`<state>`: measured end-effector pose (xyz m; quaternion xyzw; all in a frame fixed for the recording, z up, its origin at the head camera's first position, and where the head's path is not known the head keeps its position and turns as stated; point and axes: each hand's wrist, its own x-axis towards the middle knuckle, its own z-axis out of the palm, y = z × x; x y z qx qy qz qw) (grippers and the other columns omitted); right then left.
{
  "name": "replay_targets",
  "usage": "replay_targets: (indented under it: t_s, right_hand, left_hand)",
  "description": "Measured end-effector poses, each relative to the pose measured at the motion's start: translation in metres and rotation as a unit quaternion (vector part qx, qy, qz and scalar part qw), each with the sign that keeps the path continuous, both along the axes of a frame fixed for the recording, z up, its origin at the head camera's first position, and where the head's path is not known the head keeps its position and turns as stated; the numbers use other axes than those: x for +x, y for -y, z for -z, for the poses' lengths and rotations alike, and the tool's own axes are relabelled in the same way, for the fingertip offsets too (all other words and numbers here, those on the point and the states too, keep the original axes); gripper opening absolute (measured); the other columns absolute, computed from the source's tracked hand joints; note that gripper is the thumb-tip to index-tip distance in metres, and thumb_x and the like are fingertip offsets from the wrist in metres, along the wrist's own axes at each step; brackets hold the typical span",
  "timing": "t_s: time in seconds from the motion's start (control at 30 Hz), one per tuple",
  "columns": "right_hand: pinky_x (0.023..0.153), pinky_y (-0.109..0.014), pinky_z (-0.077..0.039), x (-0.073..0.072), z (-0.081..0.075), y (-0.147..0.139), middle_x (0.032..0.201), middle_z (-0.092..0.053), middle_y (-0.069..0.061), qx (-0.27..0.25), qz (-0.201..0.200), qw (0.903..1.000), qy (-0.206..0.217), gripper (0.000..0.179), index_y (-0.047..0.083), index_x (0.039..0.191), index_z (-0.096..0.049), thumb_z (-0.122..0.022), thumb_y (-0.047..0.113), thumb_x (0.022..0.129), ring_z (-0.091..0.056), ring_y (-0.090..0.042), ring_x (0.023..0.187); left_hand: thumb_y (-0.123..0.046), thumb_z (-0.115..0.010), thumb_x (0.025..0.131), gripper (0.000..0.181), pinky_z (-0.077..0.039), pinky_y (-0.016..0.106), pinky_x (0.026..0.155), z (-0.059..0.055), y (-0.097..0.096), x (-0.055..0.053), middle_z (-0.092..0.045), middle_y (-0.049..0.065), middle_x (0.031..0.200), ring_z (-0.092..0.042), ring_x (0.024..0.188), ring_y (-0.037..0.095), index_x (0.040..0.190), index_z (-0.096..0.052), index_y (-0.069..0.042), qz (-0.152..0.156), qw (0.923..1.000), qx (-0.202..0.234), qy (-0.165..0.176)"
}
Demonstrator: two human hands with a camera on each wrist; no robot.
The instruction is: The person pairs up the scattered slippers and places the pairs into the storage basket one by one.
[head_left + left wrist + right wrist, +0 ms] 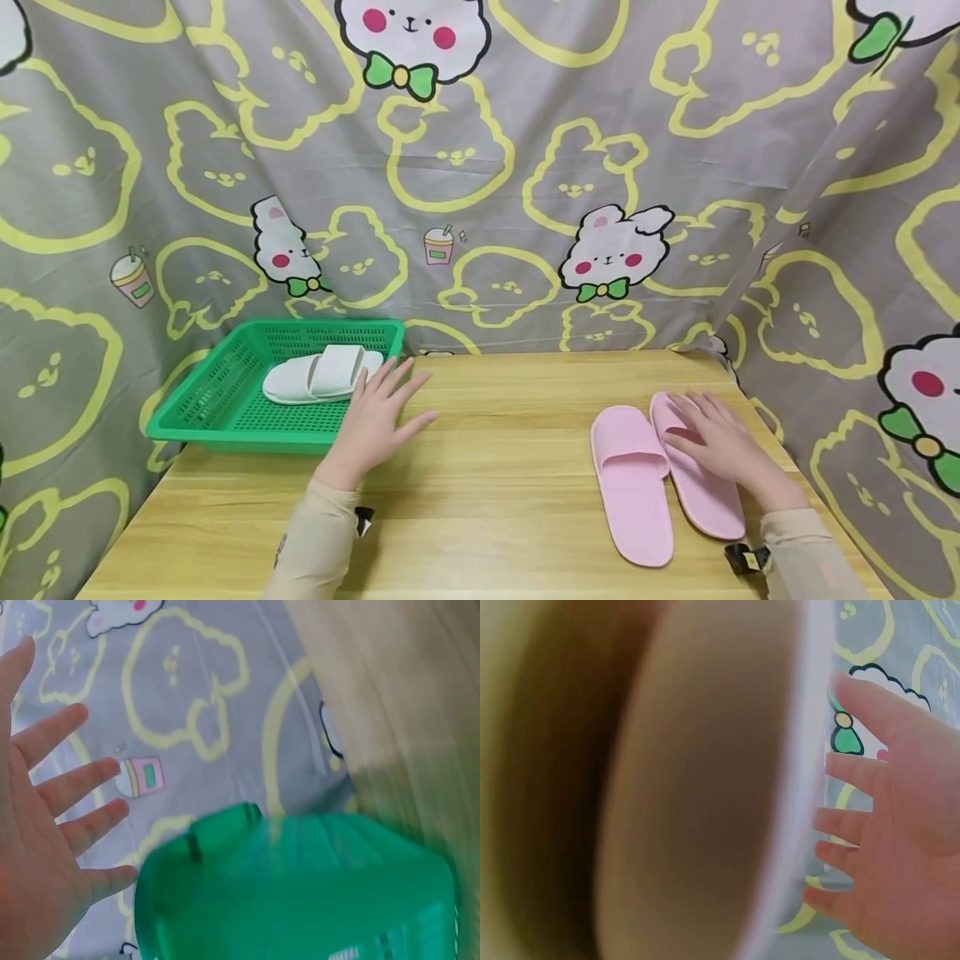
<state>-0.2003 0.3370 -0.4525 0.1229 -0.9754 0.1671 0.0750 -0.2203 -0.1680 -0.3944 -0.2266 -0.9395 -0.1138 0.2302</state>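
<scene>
My left hand (371, 425) hovers with fingers spread by the right end of a green plastic basket (225, 436). Inside the basket lies white ribbed slipper footwear (291, 379) with a wide strap, partly hidden by my fingers in the head view. In the left wrist view, the palm and spread fingers hold nothing. My right hand (716, 442), fingers extended, is over the right pink slipper (712, 504) and hides part of its strap. Beside it lies the left pink slipper (637, 508), toe pointing away from me. The right wrist view shows the palm bare beside a blurred, close surface.
A light wooden table (480, 500) carries everything. Grey cartoon-print cloth (480, 167) hangs along the back and both sides. The basket stands at the back left, and the pink slippers lie near the right edge. Dark wrist cameras (746, 558) sit under the sleeves.
</scene>
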Motion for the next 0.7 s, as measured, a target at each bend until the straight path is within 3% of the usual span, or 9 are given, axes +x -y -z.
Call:
replay_targets:
  t_s: [0.33,0.7]
  right_hand:
    - [0.091,-0.072,-0.015,0.001,0.002,-0.007,0.139,-0.028,-0.028,-0.004,0.013,0.9990,0.043,0.073,0.013,0.140,-0.029,-0.055,0.049,0.083,-0.016,-0.052,0.128]
    - [0.094,-0.069,-0.015,-0.003,0.008,-0.013,0.139,-0.026,-0.033,-0.025,-0.001,0.9980,0.058,0.074,0.007,0.141,-0.026,-0.055,0.046,0.084,-0.020,-0.054,0.124]
  left_hand:
    - [-0.064,-0.042,0.082,0.060,-0.014,0.060,0.106,-0.002,-0.035,-0.010,-0.037,0.002,0.143,-0.024,0.136,0.026,0.135,-0.038,-0.035,0.037,0.9993,0.009,-0.005]
    - [-0.063,-0.039,0.084,0.058,-0.015,0.059,0.107,-0.005,-0.069,-0.014,-0.038,0.002,0.142,-0.027,0.135,0.026,0.135,-0.038,-0.035,0.065,0.9967,0.045,0.020]
